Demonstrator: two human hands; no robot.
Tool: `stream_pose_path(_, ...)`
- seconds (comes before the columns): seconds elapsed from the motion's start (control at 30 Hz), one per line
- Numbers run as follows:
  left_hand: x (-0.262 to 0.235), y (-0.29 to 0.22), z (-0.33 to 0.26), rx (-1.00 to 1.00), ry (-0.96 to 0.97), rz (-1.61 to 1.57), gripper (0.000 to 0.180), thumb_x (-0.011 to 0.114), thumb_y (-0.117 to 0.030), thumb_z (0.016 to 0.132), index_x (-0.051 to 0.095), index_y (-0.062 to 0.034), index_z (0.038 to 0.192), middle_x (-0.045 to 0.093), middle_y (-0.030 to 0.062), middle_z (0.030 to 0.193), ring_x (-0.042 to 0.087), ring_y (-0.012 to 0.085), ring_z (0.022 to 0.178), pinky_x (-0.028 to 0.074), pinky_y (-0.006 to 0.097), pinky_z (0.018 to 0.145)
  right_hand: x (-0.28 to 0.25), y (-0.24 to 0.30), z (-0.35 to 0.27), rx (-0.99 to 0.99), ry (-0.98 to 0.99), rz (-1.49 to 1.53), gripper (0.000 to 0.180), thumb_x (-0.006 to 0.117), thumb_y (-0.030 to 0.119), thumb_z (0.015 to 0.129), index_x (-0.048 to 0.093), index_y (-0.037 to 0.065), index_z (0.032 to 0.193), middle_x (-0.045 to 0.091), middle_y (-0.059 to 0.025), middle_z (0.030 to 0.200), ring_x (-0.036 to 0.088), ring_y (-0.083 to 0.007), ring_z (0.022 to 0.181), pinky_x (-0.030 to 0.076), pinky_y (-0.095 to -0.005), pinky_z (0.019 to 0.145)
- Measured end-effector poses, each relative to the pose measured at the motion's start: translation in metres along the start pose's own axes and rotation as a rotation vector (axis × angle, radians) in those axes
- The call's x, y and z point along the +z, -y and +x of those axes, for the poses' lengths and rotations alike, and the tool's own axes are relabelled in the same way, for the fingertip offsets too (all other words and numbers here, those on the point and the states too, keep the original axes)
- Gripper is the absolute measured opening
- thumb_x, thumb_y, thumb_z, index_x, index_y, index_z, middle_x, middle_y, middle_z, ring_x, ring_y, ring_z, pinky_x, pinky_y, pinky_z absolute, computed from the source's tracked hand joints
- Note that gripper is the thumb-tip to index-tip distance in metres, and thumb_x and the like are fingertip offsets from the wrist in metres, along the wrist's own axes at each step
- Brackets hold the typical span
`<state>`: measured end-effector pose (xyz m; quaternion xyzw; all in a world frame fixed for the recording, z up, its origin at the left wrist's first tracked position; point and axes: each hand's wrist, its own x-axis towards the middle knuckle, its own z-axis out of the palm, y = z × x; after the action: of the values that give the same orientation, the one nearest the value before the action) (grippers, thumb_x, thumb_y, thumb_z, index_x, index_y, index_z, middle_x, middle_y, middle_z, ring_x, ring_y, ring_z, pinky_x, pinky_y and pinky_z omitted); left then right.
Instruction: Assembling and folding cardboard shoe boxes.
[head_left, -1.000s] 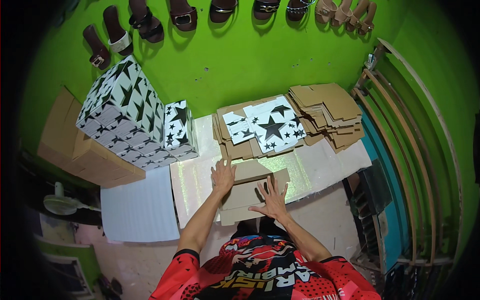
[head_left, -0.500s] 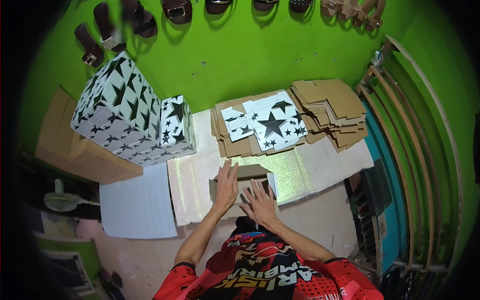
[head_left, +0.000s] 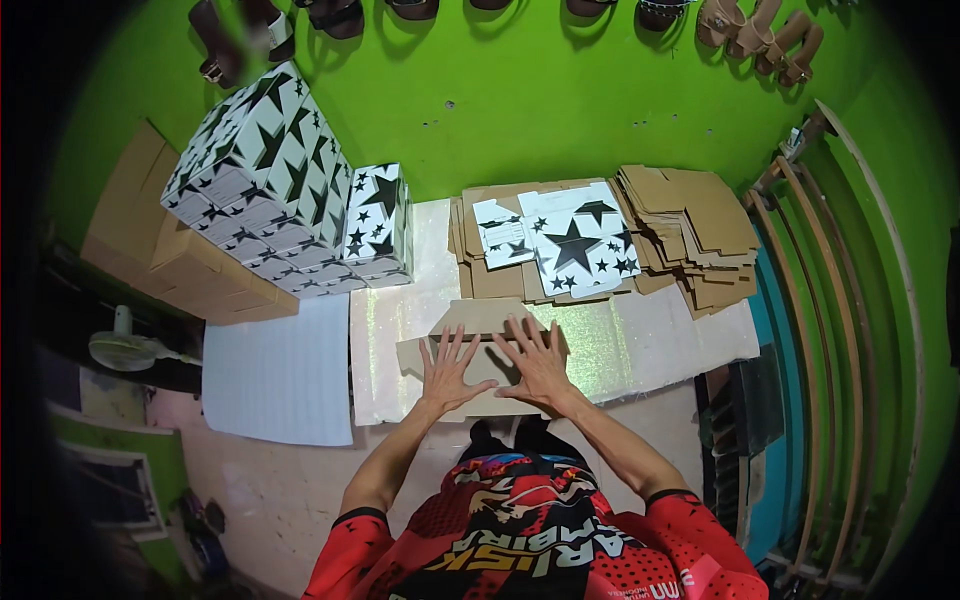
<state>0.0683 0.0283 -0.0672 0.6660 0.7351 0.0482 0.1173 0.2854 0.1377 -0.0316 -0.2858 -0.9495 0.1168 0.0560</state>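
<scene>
A brown cardboard box point(head_left: 480, 318), partly folded with its flaps spread, lies at the near edge of the table in front of me. My left hand point(head_left: 452, 372) rests on its left part with fingers spread. My right hand point(head_left: 537, 368) lies on the right part, its fingers also apart. The two thumbs almost meet over the near panel. Both palms hide much of the box's inside. Beyond it, flat cardboard blanks are piled up, topped by a white blank with black stars point(head_left: 575, 245).
Finished star-printed boxes point(head_left: 265, 185) are stacked at the left, with a smaller stack point(head_left: 377, 225) beside them. More brown blanks point(head_left: 690, 215) lie at the right. Sandals point(head_left: 760, 35) hang on the green wall. A white fan point(head_left: 125, 345) stands far left; a wooden rack point(head_left: 825, 330) is at right.
My view has shifted. Both hands have spread their fingers and moved level with each other. The box's far flap now stands out beyond my fingertips.
</scene>
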Motion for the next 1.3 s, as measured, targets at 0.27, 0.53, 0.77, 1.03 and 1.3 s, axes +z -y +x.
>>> stream_pose_path(0.27,-0.01,0.021,0.001,0.125,0.12,-0.127,0.143,0.071,-0.091,0.065,0.012,-0.0136,0.17,0.001,0.0231,0.176,-0.001,0.0371,0.163,-0.001,0.072,0.124,0.013,-0.049,-0.012,-0.165,0.149,0.023,0.126,0.059,0.098,0.066,0.032,0.029,0.167,0.013,-0.0184,0.175,0.008,-0.0431,0.162,0.0,-0.0793,0.12)
stream_pose_path(0.53,-0.008,0.029,-0.008,0.115,0.056,-0.266,0.148,0.087,-0.075,0.062,0.013,-0.0052,0.169,0.004,0.0324,0.172,0.004,0.0481,0.161,0.009,0.069,0.125,0.004,-0.075,0.001,-0.21,0.207,0.025,0.131,0.057,0.101,0.062,0.03,0.028,0.167,0.016,-0.0169,0.175,0.012,-0.0382,0.162,0.002,-0.0729,0.125)
stream_pose_path(0.77,-0.003,0.022,-0.016,0.138,0.042,-0.246,0.15,0.097,-0.061,0.057,0.015,-0.001,0.167,0.007,0.036,0.17,0.006,0.0551,0.158,0.016,0.076,0.118,-0.003,-0.089,0.009,-0.307,0.244,0.051,0.129,0.058,0.1,0.063,0.03,0.029,0.167,0.019,-0.0159,0.175,0.013,-0.0378,0.162,0.002,-0.0717,0.125)
stream_pose_path(1.03,0.001,0.026,-0.013,0.138,0.04,-0.319,0.152,0.098,-0.061,0.054,0.013,-0.004,0.167,0.002,0.0415,0.166,0.002,0.062,0.154,0.012,0.076,0.119,-0.006,-0.107,0.005,-0.325,0.232,0.059,0.127,0.061,0.098,0.064,0.029,0.032,0.167,0.02,-0.0181,0.174,0.012,-0.0406,0.162,0.003,-0.0724,0.125)
stream_pose_path(1.3,0.016,0.003,-0.022,0.143,-0.121,-0.308,0.146,0.095,-0.064,0.059,0.014,-0.0099,0.168,0.007,0.0382,0.165,0.008,0.0623,0.152,0.018,0.069,0.123,-0.014,-0.128,0.031,-0.43,0.322,0.069,0.121,0.067,0.092,0.066,0.034,0.03,0.165,0.027,-0.0124,0.17,0.023,-0.0364,0.158,0.016,-0.0707,0.125)
